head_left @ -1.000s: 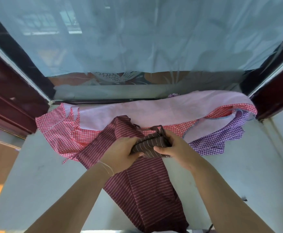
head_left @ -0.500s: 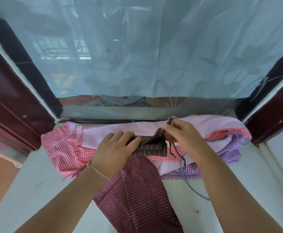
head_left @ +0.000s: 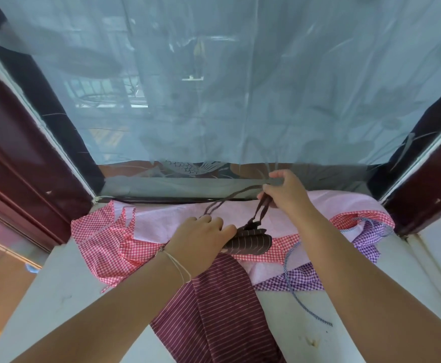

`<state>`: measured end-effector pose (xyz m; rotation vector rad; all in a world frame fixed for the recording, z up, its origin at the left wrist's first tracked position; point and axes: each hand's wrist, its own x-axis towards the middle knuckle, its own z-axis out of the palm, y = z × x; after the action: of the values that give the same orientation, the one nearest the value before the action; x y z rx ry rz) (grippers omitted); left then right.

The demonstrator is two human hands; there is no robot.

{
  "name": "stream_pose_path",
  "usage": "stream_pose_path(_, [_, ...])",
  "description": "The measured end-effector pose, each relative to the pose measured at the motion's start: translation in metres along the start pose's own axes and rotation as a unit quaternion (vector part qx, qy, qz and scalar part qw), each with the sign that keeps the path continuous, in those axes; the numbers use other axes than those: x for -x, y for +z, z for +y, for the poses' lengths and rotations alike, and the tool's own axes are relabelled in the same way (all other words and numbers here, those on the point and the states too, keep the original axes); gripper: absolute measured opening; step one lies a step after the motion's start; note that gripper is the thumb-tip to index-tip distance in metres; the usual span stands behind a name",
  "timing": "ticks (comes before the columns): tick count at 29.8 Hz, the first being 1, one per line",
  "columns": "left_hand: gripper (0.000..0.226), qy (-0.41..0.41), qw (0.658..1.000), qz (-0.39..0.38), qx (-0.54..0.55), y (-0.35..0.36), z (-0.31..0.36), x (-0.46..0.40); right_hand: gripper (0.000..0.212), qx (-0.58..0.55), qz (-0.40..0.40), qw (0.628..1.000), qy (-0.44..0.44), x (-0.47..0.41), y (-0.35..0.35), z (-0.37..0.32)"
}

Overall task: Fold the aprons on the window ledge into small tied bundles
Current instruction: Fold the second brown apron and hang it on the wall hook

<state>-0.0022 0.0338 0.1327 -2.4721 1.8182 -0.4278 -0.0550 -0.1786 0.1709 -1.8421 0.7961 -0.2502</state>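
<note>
The folded brown striped bundle [head_left: 248, 241] lies on the heap of aprons at the back of the ledge [head_left: 57, 297], on the red checked apron [head_left: 104, 239] and the pink cloth [head_left: 167, 221]. The left hand [head_left: 201, 239] presses it down, fingers laid over its left end; whether they curl round it cannot be told. The bundle's ties [head_left: 230, 203] run up and back to the right hand [head_left: 285, 192], which pinches them between thumb and fingers, the remaining fingers spread above.

Risks, as judged:
- The ties are drawn up but not yet knotted. If the left hand eases off, the folds will likely spring open.
- A hard pull on the ties could drag the bundle from under the holding hand or skew it.
- The blue-and-white cord [head_left: 290, 279] and the purple checked apron [head_left: 366, 239] lie just beside; a loose end could be caught in the knot.
- The maroon striped apron [head_left: 214, 305] hangs over the front edge of the ledge and may slide off if the heap shifts.
</note>
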Motion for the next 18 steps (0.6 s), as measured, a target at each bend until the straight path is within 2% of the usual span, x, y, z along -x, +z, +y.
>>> stream_pose_path(1, [0.038, 0.006, 1.0, 0.008, 0.004, -0.002, -0.004, -0.001, 0.036, 0.081, -0.025, 0.996, 0.026, -0.006, -0.003, 0.006])
stream_pose_path(2, [0.037, 0.011, 1.0, 0.012, 0.006, -0.004, -0.008, -0.002, 0.039, 0.21, -0.07, 0.974, 0.048, -0.009, -0.007, 0.012])
stream_pose_path(3, [0.036, 0.017, 1.0, 0.019, 0.006, -0.006, -0.012, -0.002, 0.045, 0.348, -0.1, 0.93, 0.057, -0.01, -0.01, 0.017])
stream_pose_path(4, [0.034, 0.026, 0.999, 0.026, 0.004, -0.009, -0.016, -0.001, 0.045, 0.431, -0.109, 0.895, 0.038, -0.007, -0.01, 0.018])
stream_pose_path(5, [0.034, 0.035, 0.999, 0.031, 0.003, -0.012, -0.02, 0.0, 0.046, 0.457, -0.128, 0.88, -0.006, -0.004, -0.009, 0.018])
stream_pose_path(7, [0.034, 0.046, 0.998, 0.032, -0.006, -0.017, -0.029, 0.0, 0.04, 0.349, -0.215, 0.907, -0.094, 0.006, -0.007, 0.01])
stream_pose_path(8, [0.034, 0.048, 0.998, 0.033, -0.015, -0.018, -0.033, 0.001, 0.035, 0.292, -0.27, 0.912, -0.1, 0.014, -0.005, 0.003])
stream_pose_path(10, [0.033, 0.041, 0.998, 0.04, -0.027, -0.02, -0.041, 0.002, 0.029, 0.296, -0.331, 0.89, -0.104, 0.023, -0.002, -0.005])
stream_pose_path(12, [0.036, 0.024, 0.999, 0.032, -0.027, -0.024, -0.046, 0.005, 0.035, 0.303, -0.335, 0.887, -0.097, 0.029, -0.007, -0.013])
stream_pose_path(15, [0.04, 0.009, 0.999, -0.015, -0.033, -0.027, -0.05, 0.007, 0.036, 0.232, -0.358, 0.902, -0.065, 0.03, -0.014, -0.016])
stream_pose_path(18, [0.039, 0.061, 0.996, -0.026, -0.051, -0.032, -0.054, 0.007, 0.024, 0.276, -0.292, 0.906, -0.13, 0.022, -0.011, -0.015])
